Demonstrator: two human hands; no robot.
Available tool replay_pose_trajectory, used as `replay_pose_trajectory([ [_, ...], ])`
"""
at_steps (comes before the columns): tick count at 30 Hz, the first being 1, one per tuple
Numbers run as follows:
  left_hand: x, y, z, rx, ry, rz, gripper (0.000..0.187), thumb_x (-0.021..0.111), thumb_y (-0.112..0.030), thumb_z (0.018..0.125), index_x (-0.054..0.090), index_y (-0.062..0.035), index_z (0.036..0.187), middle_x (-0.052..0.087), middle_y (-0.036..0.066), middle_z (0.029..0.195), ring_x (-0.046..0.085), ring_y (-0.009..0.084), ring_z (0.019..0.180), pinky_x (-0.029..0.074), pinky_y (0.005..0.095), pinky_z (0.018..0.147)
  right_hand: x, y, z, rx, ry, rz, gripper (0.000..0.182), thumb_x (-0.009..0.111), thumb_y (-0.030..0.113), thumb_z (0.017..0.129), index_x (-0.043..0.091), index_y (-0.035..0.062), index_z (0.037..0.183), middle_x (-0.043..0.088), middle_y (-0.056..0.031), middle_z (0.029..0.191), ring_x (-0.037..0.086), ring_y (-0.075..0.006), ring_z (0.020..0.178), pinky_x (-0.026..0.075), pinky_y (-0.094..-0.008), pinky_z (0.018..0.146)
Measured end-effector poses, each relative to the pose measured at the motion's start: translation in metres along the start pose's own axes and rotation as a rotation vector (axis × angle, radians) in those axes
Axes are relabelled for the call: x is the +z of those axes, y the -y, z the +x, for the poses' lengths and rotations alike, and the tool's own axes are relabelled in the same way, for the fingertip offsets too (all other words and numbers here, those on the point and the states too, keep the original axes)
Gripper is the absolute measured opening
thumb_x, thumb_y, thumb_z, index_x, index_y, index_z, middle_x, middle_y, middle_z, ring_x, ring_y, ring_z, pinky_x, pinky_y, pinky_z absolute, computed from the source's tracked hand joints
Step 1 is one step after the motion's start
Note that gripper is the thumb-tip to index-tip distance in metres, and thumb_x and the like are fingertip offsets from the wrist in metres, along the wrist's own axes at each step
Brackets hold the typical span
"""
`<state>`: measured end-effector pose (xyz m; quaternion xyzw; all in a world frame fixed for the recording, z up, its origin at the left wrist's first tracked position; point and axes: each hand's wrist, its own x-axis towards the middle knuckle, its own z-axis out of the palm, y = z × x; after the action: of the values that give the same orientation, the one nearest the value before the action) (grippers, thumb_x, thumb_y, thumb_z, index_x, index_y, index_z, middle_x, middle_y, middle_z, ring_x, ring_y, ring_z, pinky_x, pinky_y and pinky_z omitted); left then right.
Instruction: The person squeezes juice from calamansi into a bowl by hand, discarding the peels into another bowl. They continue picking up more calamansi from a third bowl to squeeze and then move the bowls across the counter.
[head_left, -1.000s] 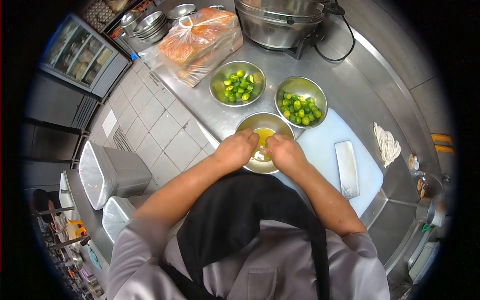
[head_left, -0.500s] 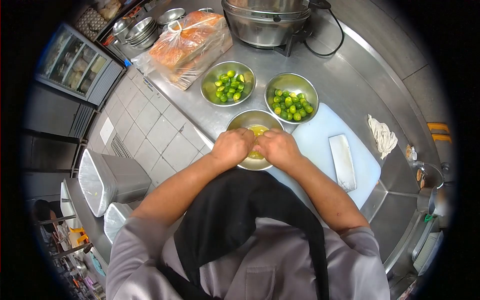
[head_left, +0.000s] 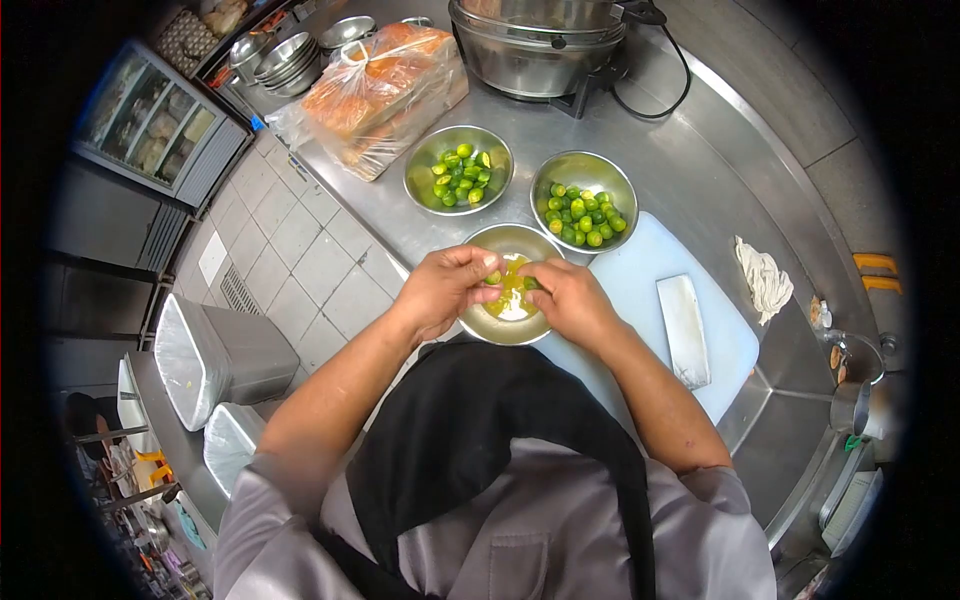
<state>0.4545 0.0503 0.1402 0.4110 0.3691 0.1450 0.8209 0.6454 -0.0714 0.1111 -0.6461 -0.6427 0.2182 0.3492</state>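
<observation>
A steel bowl (head_left: 490, 240) of yellow juice (head_left: 515, 290) stands close to my body. Over its left side, my left hand (head_left: 447, 288) pinches a small lime piece (head_left: 494, 277) between thumb and fingers. My right hand (head_left: 572, 302), above the bowl's right side, has its fingers closed on another green lime piece (head_left: 531, 284). Beyond are two more steel bowls. The left one (head_left: 412, 172) has cut limes (head_left: 460, 178) in it, and the right one (head_left: 625, 180) contains more small green limes (head_left: 580, 212), some showing cut faces.
A white cutting board (head_left: 640, 290) with a cleaver (head_left: 684, 330) on it lies to the right, beside a crumpled cloth (head_left: 762, 280). Bagged bread (head_left: 375, 100) and a large steel appliance (head_left: 540, 60) stand farther back. Lined bins (head_left: 235, 360) are on the left.
My hands were pressed together over the bowl; now they are apart. The left hand has turned and moved left, exposing the lime pieces and more of the juice.
</observation>
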Motion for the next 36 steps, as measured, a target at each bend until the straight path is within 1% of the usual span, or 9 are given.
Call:
replay_pose_trajectory([
  [5,-0.008,0.004,-0.003,0.010,-0.039,0.035,0.021,0.067,-0.004,0.098,0.066,0.0021,0.119,0.070,0.009,0.105,0.066,0.0143,0.082,0.058,0.0261,0.078,0.006,-0.004,-0.001,-0.037,-0.017,-0.088,0.022,0.073,0.011,0.088,0.068,0.0034,0.108,0.068,-0.0185,0.097,0.067,-0.0392,0.086,0.054,-0.0466,0.077],
  [8,-0.020,0.008,0.001,0.055,-0.018,0.171,0.026,0.068,-0.002,0.097,0.065,0.0025,0.123,0.069,0.008,0.105,0.065,0.0125,0.082,0.057,0.0258,0.076,0.014,-0.010,-0.001,0.010,0.055,-0.168,0.021,0.070,0.020,0.092,0.065,0.0013,0.100,0.068,-0.0185,0.096,0.067,-0.0396,0.088,0.054,-0.0470,0.079],
  [10,-0.016,0.009,0.000,0.073,-0.041,0.155,0.027,0.068,-0.001,0.096,0.065,0.0028,0.123,0.069,0.007,0.103,0.064,0.0114,0.080,0.055,0.0249,0.075,0.019,-0.013,0.002,-0.117,-0.038,-0.228,0.022,0.076,0.020,0.087,0.062,0.0025,0.090,0.067,-0.0176,0.083,0.067,-0.0387,0.073,0.054,-0.0469,0.065],
  [18,-0.018,0.016,0.000,0.250,-0.008,0.298,0.028,0.070,-0.004,0.096,0.065,0.0028,0.122,0.064,0.002,0.095,0.058,0.0080,0.078,0.049,0.0235,0.071,0.020,-0.015,0.013,-0.141,-0.057,-0.297,0.032,0.071,0.036,0.092,0.065,0.0047,0.086,0.066,-0.0133,0.079,0.067,-0.0354,0.069,0.053,-0.0463,0.063],
  [21,-0.021,0.019,0.005,0.301,-0.086,0.579,0.022,0.069,-0.007,0.096,0.066,0.0018,0.116,0.066,0.007,0.093,0.062,0.0153,0.075,0.052,0.0288,0.072,0.014,-0.012,0.013,-0.126,-0.028,-0.256,0.029,0.071,0.034,0.091,0.066,0.0055,0.087,0.066,-0.0130,0.082,0.066,-0.0353,0.073,0.053,-0.0464,0.066],
  [23,-0.019,0.018,0.008,0.762,-0.079,1.161,0.020,0.069,-0.009,0.095,0.067,0.0001,0.112,0.068,0.015,0.095,0.065,0.0285,0.077,0.054,0.0368,0.074,0.010,-0.009,0.012,-0.114,-0.005,-0.229,0.026,0.071,0.032,0.091,0.067,0.0058,0.089,0.065,-0.0131,0.085,0.066,-0.0353,0.076,0.053,-0.0467,0.068],
  [26,-0.019,0.026,0.020,0.893,-0.037,1.336,0.017,0.070,-0.017,0.093,0.063,-0.0016,0.094,0.064,0.020,0.090,0.064,0.0399,0.078,0.053,0.0479,0.071,0.008,-0.007,0.010,-0.075,-0.022,-0.144,0.020,0.071,0.025,0.091,0.067,0.0057,0.091,0.065,-0.0138,0.090,0.066,-0.0357,0.081,0.053,-0.0470,0.072],
  [28,-0.019,0.031,0.024,0.868,-0.038,1.419,0.019,0.069,-0.019,0.093,0.061,-0.0023,0.091,0.063,0.018,0.087,0.065,0.0396,0.078,0.053,0.0490,0.070,0.009,-0.010,0.009,-0.100,-0.056,-0.077,0.012,0.072,0.014,0.089,0.068,0.0039,0.094,0.062,-0.0153,0.084,0.064,-0.0377,0.079,0.051,-0.0468,0.071],
  [36,-0.008,0.035,0.030,0.852,-0.066,1.484,0.019,0.069,-0.019,0.094,0.060,-0.0032,0.088,0.059,0.017,0.080,0.062,0.0404,0.075,0.052,0.0502,0.069,0.012,-0.007,0.003,-0.077,-0.001,-0.194,0.010,0.067,0.014,0.091,0.066,0.0067,0.097,0.065,-0.0154,0.086,0.065,-0.0377,0.078,0.052,-0.0496,0.071],
])
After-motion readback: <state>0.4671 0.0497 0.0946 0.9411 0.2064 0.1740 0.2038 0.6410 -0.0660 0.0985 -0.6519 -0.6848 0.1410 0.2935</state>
